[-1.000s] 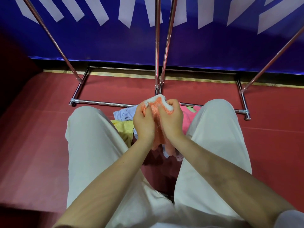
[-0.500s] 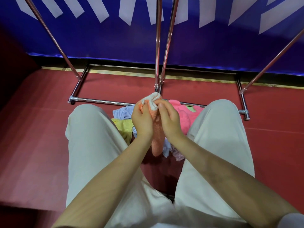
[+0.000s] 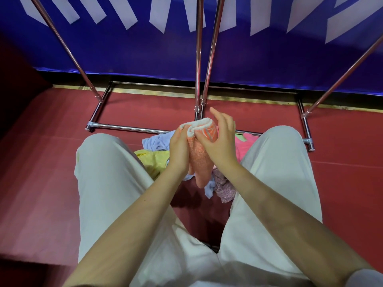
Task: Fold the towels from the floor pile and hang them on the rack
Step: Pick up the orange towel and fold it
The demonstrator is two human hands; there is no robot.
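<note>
The fingers of the right hand are spreading apart and lifting off the towel, where half a second ago they were curled against its top edge and a second ago were clenched round it; now only the thumb is pressing on the white-trimmed fold. The left hand is still gripping the towel's left side, fingers wrapped round the bunched cloth. The orange towel is hanging between the two hands, its folded white rim at the top and its loose end trailing down between the knees, above the pile. It is sitting a little higher and more upright than before, and more of its striped face is showing beside the right palm.

The pile is lying on the floor between the person's legs, as earlier: a pale blue piece at the back, a yellow one at the left, a pink one at the right, a mauve speckled one nearest the body. The legs, in cream trousers, are framing it on both sides.

Beyond the hands, the rack is standing in the same spot, its chrome uprights rising out of view and its base bars resting on the red floor. Behind it a blue banner with white marks is covering the wall.
</note>
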